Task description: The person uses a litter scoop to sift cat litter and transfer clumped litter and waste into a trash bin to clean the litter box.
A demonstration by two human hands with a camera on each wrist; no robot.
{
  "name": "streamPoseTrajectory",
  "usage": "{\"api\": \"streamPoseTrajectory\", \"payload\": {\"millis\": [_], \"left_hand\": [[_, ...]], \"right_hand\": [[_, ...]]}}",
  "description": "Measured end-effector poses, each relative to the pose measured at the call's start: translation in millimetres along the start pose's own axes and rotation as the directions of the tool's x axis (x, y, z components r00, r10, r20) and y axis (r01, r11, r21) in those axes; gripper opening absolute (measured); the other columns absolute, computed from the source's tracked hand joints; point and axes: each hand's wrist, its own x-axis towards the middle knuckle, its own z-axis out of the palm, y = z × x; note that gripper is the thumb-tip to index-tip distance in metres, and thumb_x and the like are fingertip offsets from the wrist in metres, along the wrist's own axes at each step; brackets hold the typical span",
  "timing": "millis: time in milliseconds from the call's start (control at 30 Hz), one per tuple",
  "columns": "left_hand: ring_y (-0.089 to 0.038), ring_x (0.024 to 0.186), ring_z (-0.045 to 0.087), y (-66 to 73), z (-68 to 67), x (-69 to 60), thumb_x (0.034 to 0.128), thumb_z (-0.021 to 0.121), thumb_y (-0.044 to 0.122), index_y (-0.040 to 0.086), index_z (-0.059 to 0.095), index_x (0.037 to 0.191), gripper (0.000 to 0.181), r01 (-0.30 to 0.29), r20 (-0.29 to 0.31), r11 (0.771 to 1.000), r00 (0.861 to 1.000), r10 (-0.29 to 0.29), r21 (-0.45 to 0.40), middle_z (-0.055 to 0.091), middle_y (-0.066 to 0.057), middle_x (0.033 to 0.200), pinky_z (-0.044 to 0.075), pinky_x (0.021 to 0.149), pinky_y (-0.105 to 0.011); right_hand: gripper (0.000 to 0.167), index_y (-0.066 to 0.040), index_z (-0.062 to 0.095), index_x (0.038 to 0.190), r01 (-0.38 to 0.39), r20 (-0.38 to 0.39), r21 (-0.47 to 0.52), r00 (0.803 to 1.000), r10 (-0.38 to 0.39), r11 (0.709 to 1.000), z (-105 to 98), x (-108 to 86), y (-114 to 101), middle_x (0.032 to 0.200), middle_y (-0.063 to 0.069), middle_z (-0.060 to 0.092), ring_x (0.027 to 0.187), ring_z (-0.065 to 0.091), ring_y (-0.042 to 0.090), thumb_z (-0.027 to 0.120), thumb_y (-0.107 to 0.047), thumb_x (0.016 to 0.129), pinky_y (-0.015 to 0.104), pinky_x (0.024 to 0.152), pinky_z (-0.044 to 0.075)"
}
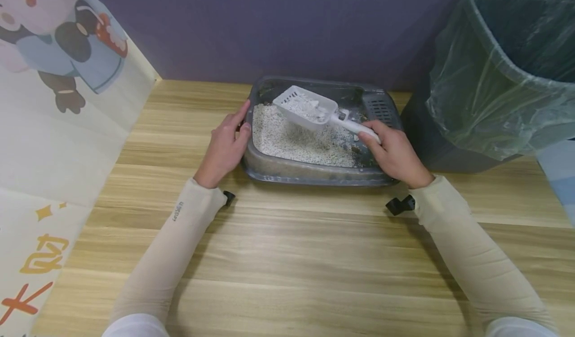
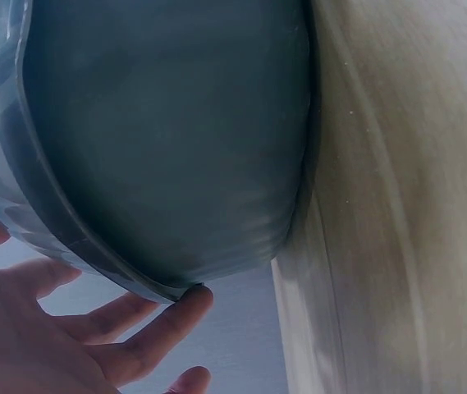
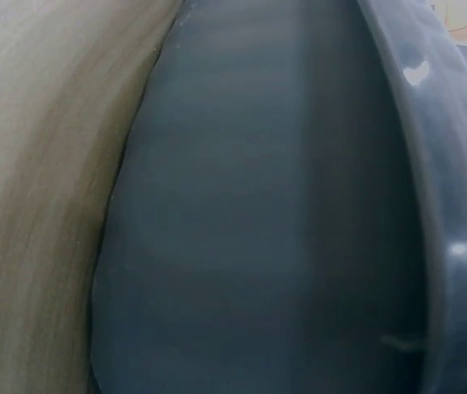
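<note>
A grey litter box (image 1: 314,177) holds pale granular cat litter (image 1: 287,140), heaped toward its left and front. My right hand (image 1: 397,152) grips the handle of a white slotted litter scoop (image 1: 332,120), tilted over the litter with some litter in its bowl. In the head view my left hand (image 1: 226,147) lies along the box's left rim. In the left wrist view that hand's fingers (image 2: 147,345) are spread, touching the rim from outside. Only the side wall (image 3: 258,205) of the box shows in the right wrist view; the right hand is hidden there.
A dark bin (image 1: 458,147) lined with a clear plastic bag (image 1: 476,107) stands right of the litter box. Behind the wooden table (image 1: 278,257) rises a dark blue wall (image 1: 287,27). A cartoon-printed panel (image 1: 54,142) borders the left side.
</note>
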Motion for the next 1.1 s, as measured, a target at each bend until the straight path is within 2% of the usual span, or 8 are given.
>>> {"api": "streamPoseTrajectory", "payload": {"millis": [233,400,567,867,1100], "left_hand": [[-0.022,0.1,0.055,-0.5,0.5,0.0,0.0997,0.037,0.034,0.025,0.031,0.148,0.05,0.003,0.002,1.0,1.0,-0.003,0.004,0.054,-0.015,0.127,0.042,0.087,-0.045],[-0.023,0.102,0.055,-1.1,1.0,0.1,0.0997,0.037,0.034,0.024,0.031,0.149,0.05,0.003,0.004,1.0,1.0,-0.003,-0.003,0.053,-0.016,0.128,0.042,0.089,-0.046],[-0.021,0.1,0.055,-1.4,0.7,-0.2,0.0997,0.037,0.033,0.025,0.031,0.148,0.05,0.001,0.003,1.0,1.0,-0.001,-0.008,0.054,-0.015,0.127,0.043,0.087,-0.045],[-0.021,0.099,0.054,-1.6,0.5,-0.4,0.0997,0.037,0.034,0.028,0.031,0.148,0.049,0.005,0.003,1.0,1.0,-0.005,0.001,0.054,-0.014,0.126,0.042,0.087,-0.045],[-0.022,0.098,0.055,-1.7,0.7,-0.1,0.0998,0.037,0.035,0.029,0.03,0.148,0.049,0.007,0.006,1.0,1.0,-0.007,0.004,0.053,-0.015,0.128,0.044,0.084,-0.043]], "right_hand": [[0.035,-0.007,0.051,0.129,0.069,-0.073,-0.015,0.995,-0.07,0.998,1.7,-0.7,1.1,0.081,0.005,0.053,0.05,0.038,0.017,0.053,-0.023,0.097,0.033,0.049,0.032],[0.035,-0.009,0.051,0.13,0.085,-0.101,-0.012,0.991,-0.085,0.996,2.4,-0.8,1.7,0.092,0.007,0.058,0.054,0.04,0.016,0.054,-0.02,0.096,0.033,0.05,0.033],[0.035,-0.008,0.051,0.129,0.075,-0.096,-0.015,0.992,-0.076,0.997,2.4,-1.0,1.2,0.084,0.006,0.055,0.052,0.038,0.017,0.054,-0.021,0.097,0.033,0.049,0.032],[0.039,-0.005,0.054,0.128,-0.008,-0.028,0.016,1.0,0.008,1.0,0.1,-1.2,-0.1,0.065,0.004,0.048,0.043,0.036,0.018,0.047,-0.031,0.1,0.032,0.043,0.032],[0.036,-0.004,0.061,0.118,0.014,-0.034,0.003,0.999,-0.013,1.0,-0.5,-1.0,0.7,0.054,0.001,0.041,0.037,0.029,0.014,0.045,-0.031,0.101,0.032,0.045,0.03]]}}
